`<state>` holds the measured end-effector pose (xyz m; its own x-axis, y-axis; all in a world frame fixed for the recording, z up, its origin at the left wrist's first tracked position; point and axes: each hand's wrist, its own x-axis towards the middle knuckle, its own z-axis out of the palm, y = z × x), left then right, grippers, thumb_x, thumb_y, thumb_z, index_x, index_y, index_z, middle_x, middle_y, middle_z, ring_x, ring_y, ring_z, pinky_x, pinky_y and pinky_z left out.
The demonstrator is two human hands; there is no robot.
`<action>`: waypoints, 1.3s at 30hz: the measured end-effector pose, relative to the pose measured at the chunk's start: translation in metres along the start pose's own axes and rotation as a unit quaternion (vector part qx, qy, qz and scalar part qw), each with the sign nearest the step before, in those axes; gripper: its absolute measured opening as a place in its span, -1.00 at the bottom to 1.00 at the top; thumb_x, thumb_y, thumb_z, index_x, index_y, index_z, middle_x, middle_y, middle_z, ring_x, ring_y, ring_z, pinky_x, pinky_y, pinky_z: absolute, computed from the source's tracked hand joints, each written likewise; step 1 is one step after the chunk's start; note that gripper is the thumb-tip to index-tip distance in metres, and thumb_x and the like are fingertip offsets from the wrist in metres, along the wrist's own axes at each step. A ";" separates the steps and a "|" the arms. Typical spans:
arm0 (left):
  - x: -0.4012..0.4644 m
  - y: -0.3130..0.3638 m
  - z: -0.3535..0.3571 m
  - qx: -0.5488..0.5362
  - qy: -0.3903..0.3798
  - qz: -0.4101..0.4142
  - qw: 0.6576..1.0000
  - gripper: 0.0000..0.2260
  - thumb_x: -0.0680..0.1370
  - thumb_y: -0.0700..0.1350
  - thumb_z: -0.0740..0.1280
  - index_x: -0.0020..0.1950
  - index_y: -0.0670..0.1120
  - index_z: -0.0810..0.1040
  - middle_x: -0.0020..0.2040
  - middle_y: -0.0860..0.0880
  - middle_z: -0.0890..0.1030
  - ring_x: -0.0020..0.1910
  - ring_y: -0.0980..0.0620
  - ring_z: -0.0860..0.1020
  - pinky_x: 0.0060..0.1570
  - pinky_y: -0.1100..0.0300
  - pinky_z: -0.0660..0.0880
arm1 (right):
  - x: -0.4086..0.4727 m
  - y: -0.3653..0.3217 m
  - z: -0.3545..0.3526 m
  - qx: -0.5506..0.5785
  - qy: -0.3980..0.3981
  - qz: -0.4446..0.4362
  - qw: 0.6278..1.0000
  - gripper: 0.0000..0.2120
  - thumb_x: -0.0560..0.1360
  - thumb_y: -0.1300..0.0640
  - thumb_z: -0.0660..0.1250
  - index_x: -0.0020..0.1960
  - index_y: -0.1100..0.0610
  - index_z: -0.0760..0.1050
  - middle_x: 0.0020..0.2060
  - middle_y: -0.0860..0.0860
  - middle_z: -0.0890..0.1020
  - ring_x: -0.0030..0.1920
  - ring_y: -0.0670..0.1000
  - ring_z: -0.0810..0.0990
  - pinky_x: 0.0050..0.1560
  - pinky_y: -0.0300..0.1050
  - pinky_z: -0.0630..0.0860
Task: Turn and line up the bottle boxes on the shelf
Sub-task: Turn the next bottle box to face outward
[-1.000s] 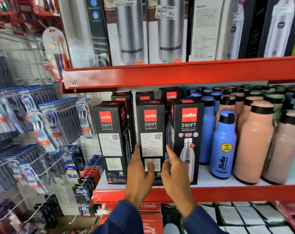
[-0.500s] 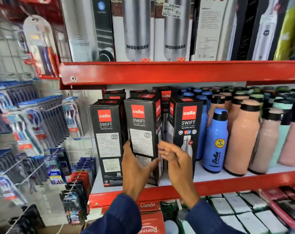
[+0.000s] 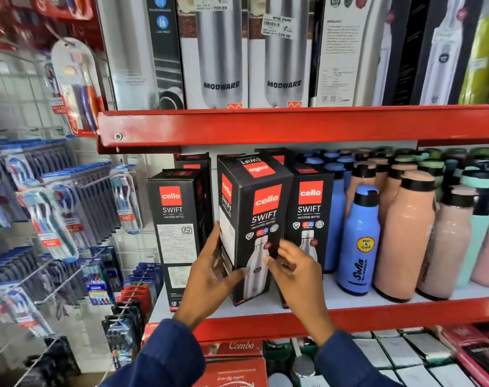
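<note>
**Mid-turn: middle box held in both hands**

Broadly, a red shelf runs across the top, carrying tall Modware boxes. On the lower shelf three black Cello Swift boxes stand in the front row, with more behind. Right of them stand blue bottles and peach bottles. Left of the shelving, toothbrush packs hang on wire hooks.

The left box stands upright, label side forward. The right box stands upright too, bottle picture forward. The middle box sits between them, tilted with its top leaning toward the camera and twisted so that two faces show, bottle picture to the right.

The left hand grips the middle box low down: fingers spread up along its left face, thumb pressed across the front near the bottom. The right hand meets the box's right edge, fingers curled and close together on that edge. Both sleeves are dark blue.
</note>
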<state>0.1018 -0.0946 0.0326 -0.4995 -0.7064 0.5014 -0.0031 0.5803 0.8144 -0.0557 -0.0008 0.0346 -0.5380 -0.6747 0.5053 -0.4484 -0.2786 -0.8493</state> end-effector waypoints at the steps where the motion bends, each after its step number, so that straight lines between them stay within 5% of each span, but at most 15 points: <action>1: 0.000 -0.002 0.001 -0.001 -0.006 -0.005 1.000 -0.18 0.49 -0.30 0.45 0.59 0.12 0.09 0.49 0.15 0.42 0.45 0.17 0.40 0.43 0.18 0.38 | -0.001 0.002 0.001 -0.002 0.003 -0.002 1.000 -0.58 0.44 0.22 0.45 0.28 0.15 0.50 0.11 -0.01 0.64 -0.01 -0.37 0.60 0.03 -0.42 0.54; 4: 0.001 -0.011 0.005 0.017 -0.002 -0.020 1.000 -0.32 0.58 -0.24 0.36 0.59 0.07 0.11 0.50 0.14 0.41 0.46 0.21 0.37 0.50 0.03 0.31 | -0.004 0.008 0.007 -0.009 0.002 -0.011 1.000 -0.63 0.45 0.23 0.44 0.24 0.14 0.54 0.05 -0.01 0.70 0.00 -0.23 0.65 0.08 -0.26 0.60; 7: 0.001 -0.020 0.010 0.031 0.010 -0.032 0.999 -0.39 0.61 -0.22 0.31 0.59 0.02 0.14 0.50 0.10 0.41 0.47 0.21 0.36 0.52 -0.05 0.29 | -0.004 0.013 0.012 -0.030 0.002 -0.013 0.999 -0.64 0.47 0.19 0.42 0.25 0.15 0.53 0.06 -0.02 0.69 0.02 -0.20 0.65 0.06 -0.34 0.57; 10: 0.001 -0.026 0.015 0.050 0.021 -0.037 0.998 -0.42 0.62 -0.19 0.28 0.59 0.04 0.13 0.46 0.12 0.46 0.43 0.22 0.41 0.49 -0.04 0.34 | -0.004 0.018 0.015 -0.060 0.012 -0.012 0.998 -0.62 0.47 0.21 0.41 0.27 0.17 0.52 0.06 -0.01 0.67 -0.01 -0.17 0.65 -0.05 -0.57 0.46; 15: 0.000 -0.036 0.018 0.073 0.034 -0.047 0.996 -0.46 0.63 -0.16 0.25 0.58 0.04 0.16 0.41 0.12 0.51 0.37 0.22 0.47 0.42 -0.04 0.43 | 0.000 0.019 0.016 -0.102 0.012 -0.016 0.995 -0.62 0.48 0.22 0.40 0.28 0.18 0.50 0.07 0.05 0.68 -0.03 -0.22 0.59 -0.11 -0.68 0.37; 19: -0.009 -0.034 0.018 0.067 0.020 -0.053 0.996 -0.47 0.63 -0.17 0.27 0.57 -0.01 0.19 0.46 0.08 0.45 0.41 0.18 0.45 0.43 -0.02 0.41 | -0.003 0.020 0.013 -0.117 0.008 -0.020 0.993 -0.62 0.48 0.23 0.39 0.29 0.18 0.48 0.09 0.04 0.68 0.00 -0.24 0.58 -0.06 -0.67 0.36; 21: -0.021 -0.027 0.014 0.073 0.026 -0.073 0.994 -0.47 0.61 -0.17 0.31 0.55 -0.01 0.24 0.47 0.12 0.37 0.42 0.14 0.42 0.41 0.15 0.40 | -0.008 0.019 0.009 -0.105 0.024 -0.023 0.994 -0.62 0.48 0.21 0.40 0.29 0.13 0.49 0.07 0.02 0.69 -0.05 -0.29 0.60 0.00 -0.54 0.48; 23: -0.036 -0.019 0.005 0.086 0.074 -0.075 0.991 -0.57 0.58 -0.19 0.36 0.44 0.03 0.43 0.38 0.11 0.51 0.29 0.19 0.54 0.22 0.36 0.50 | -0.017 0.013 0.007 -0.086 0.068 -0.042 0.993 -0.67 0.47 0.21 0.40 0.23 0.06 0.55 0.00 -0.04 0.71 -0.10 -0.25 0.64 -0.03 -0.39 0.58; 26: -0.053 -0.009 -0.016 0.115 0.236 -0.023 0.965 -0.69 0.52 -0.29 0.39 0.01 0.15 0.64 -0.06 0.04 0.74 -0.16 0.21 0.68 -0.19 0.41 0.60 | -0.031 -0.005 0.016 -0.067 0.084 -0.112 0.988 -0.69 0.46 0.27 0.40 0.16 0.03 0.60 -0.05 -0.18 0.67 -0.13 -0.18 0.66 -0.11 -0.44 0.56; 29: -0.047 -0.015 -0.038 0.111 0.346 -0.014 0.932 -0.71 0.49 -0.29 0.40 0.10 0.06 0.57 -0.01 0.02 0.64 -0.08 0.07 0.62 -0.05 0.10 0.60 | -0.038 -0.023 0.046 -0.061 -0.024 -0.120 0.991 -0.69 0.53 0.18 0.31 0.25 -0.02 0.53 0.10 -0.20 0.63 0.06 -0.27 0.60 0.10 -0.38 0.53; 34: -0.026 -0.035 -0.064 0.102 0.245 -0.106 0.958 -0.36 0.47 -0.17 0.43 0.48 -0.07 0.24 0.42 -0.07 0.43 0.35 -0.04 0.43 0.37 -0.07 0.40 | -0.032 -0.031 0.105 -0.045 -0.164 -0.041 0.985 -0.54 0.58 0.00 0.09 0.47 -0.01 0.22 0.36 0.00 0.48 0.24 -0.24 0.42 0.39 -0.19 0.35; 36: -0.022 -0.041 -0.070 0.100 0.183 -0.119 0.971 -0.27 0.37 -0.09 0.48 0.46 0.03 0.21 0.36 -0.03 0.50 0.31 0.00 0.50 0.35 -0.03 0.44 | -0.025 -0.035 0.118 -0.051 -0.155 -0.027 0.986 -0.55 0.59 0.08 0.07 0.48 0.04 0.22 0.37 -0.02 0.46 0.25 -0.26 0.36 0.34 -0.37 0.24; 39: -0.016 -0.044 -0.077 0.106 0.138 -0.112 0.978 -0.22 0.19 0.09 0.54 0.33 0.17 0.27 0.16 0.17 0.59 0.14 0.17 0.60 0.13 0.17 0.54 | -0.016 -0.042 0.129 -0.033 -0.115 -0.007 0.993 -0.58 0.57 0.14 0.06 0.42 0.08 0.33 0.22 0.08 0.61 0.13 -0.18 0.51 0.25 -0.29 0.36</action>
<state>0.1762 -0.1399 0.0111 -0.2130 -0.8912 0.4004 -0.2798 0.4483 0.8490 0.0640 -0.0663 0.0421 -0.3579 -0.8107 0.4633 -0.5056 -0.2488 -0.8261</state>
